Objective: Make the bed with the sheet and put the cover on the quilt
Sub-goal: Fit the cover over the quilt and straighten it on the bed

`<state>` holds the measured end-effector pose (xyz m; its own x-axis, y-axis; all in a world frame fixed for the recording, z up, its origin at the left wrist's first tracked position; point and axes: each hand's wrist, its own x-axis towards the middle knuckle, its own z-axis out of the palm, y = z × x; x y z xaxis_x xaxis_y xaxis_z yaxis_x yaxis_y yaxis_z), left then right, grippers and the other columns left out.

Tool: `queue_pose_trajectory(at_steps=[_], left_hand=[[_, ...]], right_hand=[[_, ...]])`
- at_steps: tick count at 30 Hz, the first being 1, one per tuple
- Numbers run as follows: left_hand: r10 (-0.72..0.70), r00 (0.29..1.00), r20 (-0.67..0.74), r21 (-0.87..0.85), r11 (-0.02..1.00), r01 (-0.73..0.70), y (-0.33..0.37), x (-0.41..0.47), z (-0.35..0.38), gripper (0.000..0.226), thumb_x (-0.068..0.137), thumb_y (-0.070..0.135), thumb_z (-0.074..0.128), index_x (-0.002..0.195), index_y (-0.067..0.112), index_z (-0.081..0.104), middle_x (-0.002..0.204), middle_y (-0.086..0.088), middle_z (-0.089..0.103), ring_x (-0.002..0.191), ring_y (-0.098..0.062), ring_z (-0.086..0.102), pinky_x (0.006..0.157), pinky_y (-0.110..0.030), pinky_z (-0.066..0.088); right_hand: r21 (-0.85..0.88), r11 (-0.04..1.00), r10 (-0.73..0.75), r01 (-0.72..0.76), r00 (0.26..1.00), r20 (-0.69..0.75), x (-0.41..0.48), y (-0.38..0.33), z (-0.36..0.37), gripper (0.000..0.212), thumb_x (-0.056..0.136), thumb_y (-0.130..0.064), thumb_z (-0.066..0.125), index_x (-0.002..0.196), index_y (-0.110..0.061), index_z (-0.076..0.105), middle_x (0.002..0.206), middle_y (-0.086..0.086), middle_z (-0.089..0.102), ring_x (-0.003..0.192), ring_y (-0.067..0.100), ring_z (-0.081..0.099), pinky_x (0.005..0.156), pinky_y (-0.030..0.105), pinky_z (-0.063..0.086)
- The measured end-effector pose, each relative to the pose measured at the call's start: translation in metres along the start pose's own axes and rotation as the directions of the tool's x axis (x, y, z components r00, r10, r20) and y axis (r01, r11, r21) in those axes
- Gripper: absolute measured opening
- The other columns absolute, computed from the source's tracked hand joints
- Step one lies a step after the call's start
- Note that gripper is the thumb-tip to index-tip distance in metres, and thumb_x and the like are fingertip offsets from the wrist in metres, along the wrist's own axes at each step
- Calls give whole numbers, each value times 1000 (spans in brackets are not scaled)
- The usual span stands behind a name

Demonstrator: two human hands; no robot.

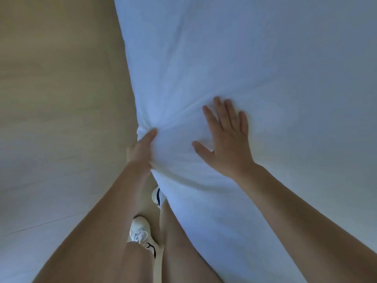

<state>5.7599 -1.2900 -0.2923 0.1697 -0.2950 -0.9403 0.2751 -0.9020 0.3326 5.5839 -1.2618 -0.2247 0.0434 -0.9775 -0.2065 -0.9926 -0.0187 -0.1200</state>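
A white sheet [234,58] covers the bed and fills the right and upper part of the head view. My left hand [140,150] grips the sheet at the bed's left edge, thumb on top and fingers hidden under the fabric, with creases fanning out from the grip. My right hand [226,139] lies flat on top of the sheet a little to the right, fingers spread and straight, pressing the cloth down. No quilt or cover shows.
Pale wooden floor [57,119] runs along the bed's left side. My legs and white sneakers [140,231] stand close against the bed's edge at the bottom middle.
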Motion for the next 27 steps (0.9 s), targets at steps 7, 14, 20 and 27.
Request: queue_pose_trajectory(at_steps=[7, 14, 20, 27], left_hand=[[-49, 967, 248, 188, 982, 2, 98, 11, 64, 29, 86, 48, 58, 97, 22, 57, 84, 5, 52, 80, -12, 49, 82, -32, 39], [-2, 959, 283, 160, 986, -45, 194, 69, 119, 82, 81, 76, 33, 143, 22, 38, 147, 3, 40, 133, -17, 41, 113, -40, 30], [-41, 879, 475, 7, 999, 43, 257, 99, 130, 67, 76, 70, 54, 120, 21, 63, 117, 2, 66, 110, -17, 62, 102, -38, 44], [-220, 931, 292, 250, 957, 148, 291, 119, 101, 53, 64, 59, 68, 99, 19, 69, 99, -1, 72, 90, -20, 68, 91, -40, 52]], right_hand=[[-16, 998, -66, 68, 993, 102, 56, -3, -29, 70, 71, -38, 57, 134, -8, 48, 146, 18, 40, 136, 35, 34, 109, 50, 21], [29, 999, 23, -25, 998, 58, 147, 3, -54, 69, 79, -37, 48, 141, -9, 38, 151, 18, 31, 140, 34, 25, 112, 37, 9], [1, 995, 96, -96, 995, 6, 235, -11, -59, 71, 80, -42, 43, 142, -10, 30, 151, 21, 30, 139, 30, 16, 110, 40, 10], [-63, 997, 50, -35, 964, 261, 337, -50, -71, 69, 79, -38, 49, 140, -7, 42, 150, 20, 33, 139, 37, 30, 112, 44, 16]])
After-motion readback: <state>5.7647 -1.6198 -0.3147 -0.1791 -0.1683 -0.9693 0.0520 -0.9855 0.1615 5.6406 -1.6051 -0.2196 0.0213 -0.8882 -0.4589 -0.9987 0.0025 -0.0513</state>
